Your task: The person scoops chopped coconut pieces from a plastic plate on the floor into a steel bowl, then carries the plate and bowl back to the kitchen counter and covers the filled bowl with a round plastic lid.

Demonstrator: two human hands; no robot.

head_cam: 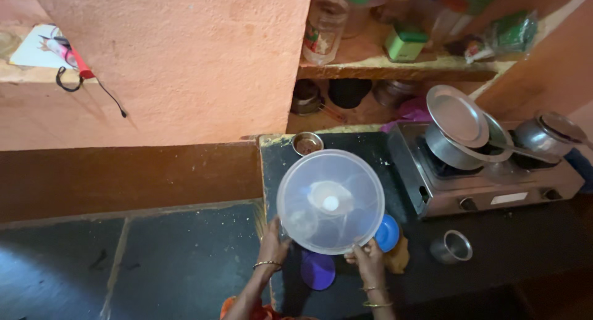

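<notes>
Over the dark counter [346, 295], left of the gas stove [488, 178], both hands grip one round translucent plastic bowl [330, 201]: the left hand [273, 243] clasps its near left rim, the right hand [369, 259] its near right rim. Beneath the bowl lie a blue lid [388, 232] and a purple lid [317, 270]. A steel cup [452, 246] stands in front of the stove, whose left burner carries a lidded steel pot [458, 130].

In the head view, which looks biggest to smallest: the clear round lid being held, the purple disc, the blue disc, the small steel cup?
1. Clear round lid, though it is held nearer the camera.
2. Purple disc.
3. Blue disc and small steel cup: too alike; the disc is partly hidden.
</notes>
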